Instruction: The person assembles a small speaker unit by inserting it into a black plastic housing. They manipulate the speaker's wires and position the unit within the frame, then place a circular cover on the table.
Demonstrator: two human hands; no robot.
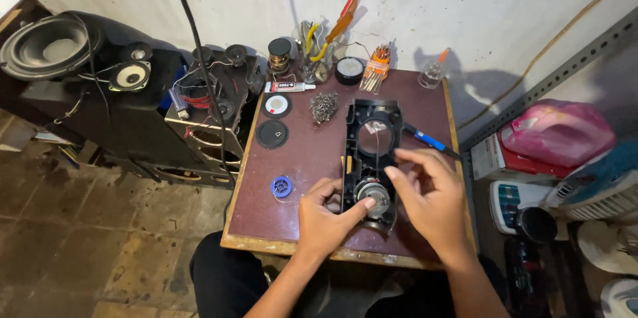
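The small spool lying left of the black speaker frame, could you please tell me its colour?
The small round spool is blue, seen best in the head view, on the maroon tabletop.

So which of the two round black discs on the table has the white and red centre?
The far round black disc, beside the glue tube. The nearer round black disc is plain black all over.

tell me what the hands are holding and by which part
Both hands are on the small round speaker driver seated in the lower opening of the black speaker frame: left hand at its left edge, right hand at its right.
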